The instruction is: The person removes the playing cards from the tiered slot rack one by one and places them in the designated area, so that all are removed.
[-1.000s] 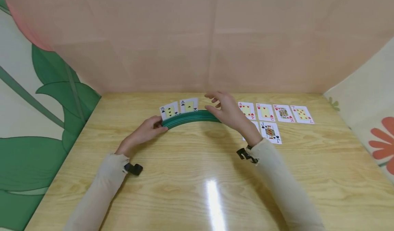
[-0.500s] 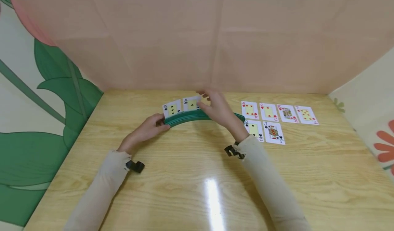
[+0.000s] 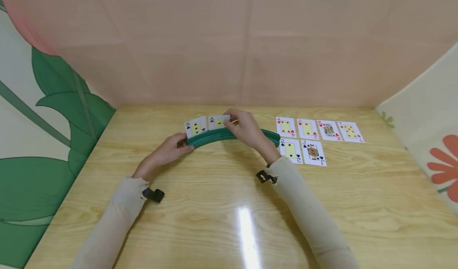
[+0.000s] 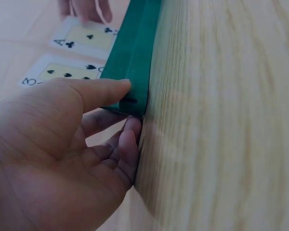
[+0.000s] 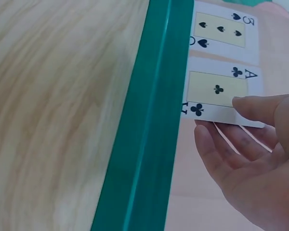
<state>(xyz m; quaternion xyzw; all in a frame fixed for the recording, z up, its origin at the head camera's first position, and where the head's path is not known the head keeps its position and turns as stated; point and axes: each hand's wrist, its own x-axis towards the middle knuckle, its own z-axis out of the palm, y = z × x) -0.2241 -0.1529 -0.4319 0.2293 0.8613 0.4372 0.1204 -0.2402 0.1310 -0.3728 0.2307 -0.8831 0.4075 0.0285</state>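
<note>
A curved green playing-card holder (image 3: 211,136) stands on the table. My left hand (image 3: 168,149) grips its left end, thumb on the front face and fingers behind, as the left wrist view shows. Two cards stand in the holder's left part: a three of spades (image 5: 224,30) and, beside it, an ace of clubs (image 5: 218,88). My right hand (image 3: 247,130) pinches the ace by its right side; in the right wrist view the thumb (image 5: 255,107) lies on its face and the fingers are behind. The ace's lower edge is hidden in the holder.
Right of the holder, several cards lie face up in two rows on the wooden table (image 3: 200,205). The back row includes a four of hearts (image 3: 286,126) and a seven (image 3: 350,132); the front row has a two of spades (image 3: 290,151) and a jack of spades (image 3: 314,153).
My right hand has moved left along the holder from its middle to the ace and now pinches it. My left hand keeps its grip on the holder's end.
</note>
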